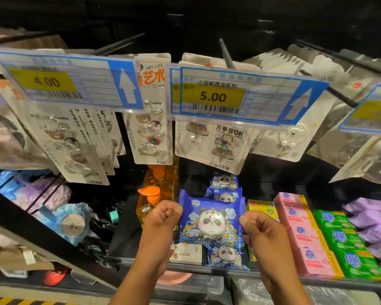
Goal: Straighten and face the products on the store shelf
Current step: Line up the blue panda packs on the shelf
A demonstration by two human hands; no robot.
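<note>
Here both hands hold one blue panda packet point(211, 219) between them, just above the lower shelf point(132, 261). The left hand point(163, 214) has its fingers curled in, and its thumb and forefinger pinch the packet's left edge. The right hand point(257, 225) is curled the same way and pinches the right edge. The packet stands roughly upright with its printed panda face turned toward the camera. It sits in line with a row of matching panda packets: two more point(223, 181) lie behind it toward the back of the shelf, and another point(226, 256) lies below it at the front rim. A small white box point(188, 253) lies just beside that front packet, on its left. Left of the row stands an orange pump bottle point(156, 194), close to the left hand. On the right is a yellow box point(262, 208), then a line of pink soap boxes point(299, 219), a line of green soap boxes point(343, 238), and purple packs point(374, 216) at the far edge. Above, cards of adhesive hooks point(150, 133) hang from pegs behind a price tag reading 5.00 point(213, 96) and another reading 4.00 point(46, 81).
</note>
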